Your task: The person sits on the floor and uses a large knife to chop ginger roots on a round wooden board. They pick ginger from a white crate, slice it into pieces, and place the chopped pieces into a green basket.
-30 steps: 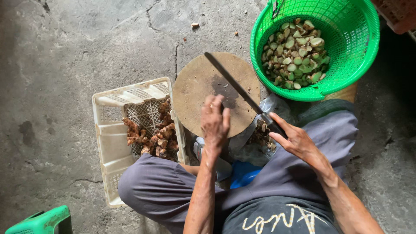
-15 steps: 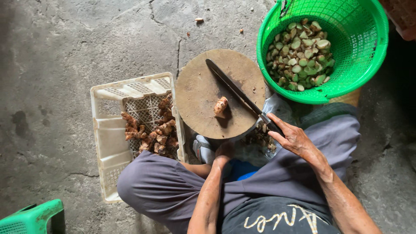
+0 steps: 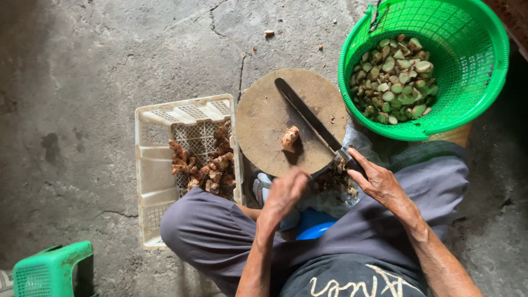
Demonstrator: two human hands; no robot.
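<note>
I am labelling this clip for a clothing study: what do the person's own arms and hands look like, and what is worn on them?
Both forearms are bare: no sleeves reach them, and no gloves, watch, rings or bands show. The left hand and right hand are lean, with sinewy, veined backs and visible knuckles. At the bottom edge a dark top with pale lettering shows, above loose grey-purple trousers.

Bare board (image 3: 264, 118) between crate (image 3: 151, 165) and basket (image 3: 489, 66)
</note>
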